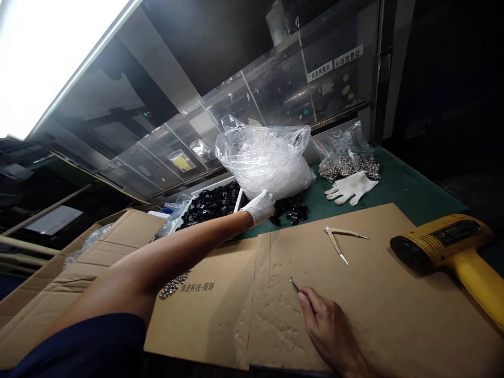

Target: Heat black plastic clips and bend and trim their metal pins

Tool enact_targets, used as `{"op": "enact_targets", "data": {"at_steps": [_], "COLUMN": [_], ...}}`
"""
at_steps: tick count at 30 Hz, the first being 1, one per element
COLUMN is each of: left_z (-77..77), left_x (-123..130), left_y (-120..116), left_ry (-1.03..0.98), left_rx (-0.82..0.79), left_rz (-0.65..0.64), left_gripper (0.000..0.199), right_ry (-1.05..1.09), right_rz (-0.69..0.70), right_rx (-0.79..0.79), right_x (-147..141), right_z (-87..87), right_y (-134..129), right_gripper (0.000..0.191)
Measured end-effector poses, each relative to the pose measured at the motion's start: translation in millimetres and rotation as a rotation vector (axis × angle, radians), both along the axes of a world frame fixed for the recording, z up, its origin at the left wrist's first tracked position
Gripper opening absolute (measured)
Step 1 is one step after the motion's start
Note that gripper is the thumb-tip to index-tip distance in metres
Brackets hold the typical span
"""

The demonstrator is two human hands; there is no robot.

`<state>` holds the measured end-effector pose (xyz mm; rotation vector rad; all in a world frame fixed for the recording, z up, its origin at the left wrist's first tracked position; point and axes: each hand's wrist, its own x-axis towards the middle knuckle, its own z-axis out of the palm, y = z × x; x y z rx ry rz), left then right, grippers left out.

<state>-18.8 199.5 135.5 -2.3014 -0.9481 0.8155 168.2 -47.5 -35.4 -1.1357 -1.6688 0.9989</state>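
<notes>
Beyond the cardboard sheet (378, 283), by a full bag (271, 165), the gloved left hand (260, 208) is held beside black parts (297, 211); its grip cannot be told. Over the sheet, a metal piece (293, 284) is pinched by the right hand (328, 323). Picking-up seems in hand; a careful fingertip grasp is called for.

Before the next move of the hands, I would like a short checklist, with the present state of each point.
1. Right hand grips the slim metal piece: ok.
2. Left hand gloved: ok.
3. Right hand gloved: not ok, bare; a loose white glove lies on the green tabletop.
4. Left hand holding something: cannot tell, fingertips mostly hidden.
5. All black parts inside the white tray: not ok, some lie outside.
6. Tweezers apart from both hands: ok, on the cardboard.
</notes>
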Motion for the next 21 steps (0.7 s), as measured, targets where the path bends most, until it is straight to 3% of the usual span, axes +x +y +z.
{"op": "enact_targets", "data": {"at_steps": [8, 12, 17, 19, 21], "left_z": [-5.2, 3.5, 16.9, 13.3, 3.7], "left_x": [-13.1, -19.8, -23.3, -22.0, -17.8], "left_y": [-19.2, -33.9, -85.9, -115.5, -145.7], "left_ry": [-0.07, -0.156, -0.299, -0.388, -0.638], "left_rx": [0.023, 0.065, 0.109, 0.108, 0.059], "left_rz": [0.158, 0.244, 0.318, 0.351, 0.434], "left_gripper": [0.024, 0.03, 0.02, 0.02, 0.022], "right_ry": [-0.002, 0.0, -0.002, -0.004, -0.009], "right_rz": [-0.007, -0.024, -0.071, -0.108, -0.156], "right_rx": [0.017, 0.033, 0.032, 0.027, 0.021], "right_x": [1.6, 1.7, 1.8, 2.5, 3.7], "right_z": [2.1, 2.6, 4.5, 5.7, 6.7], "right_y": [1.2, 1.2, 1.0, 1.6, 2.5], "right_gripper": [0.036, 0.036, 0.034, 0.034, 0.034]}}
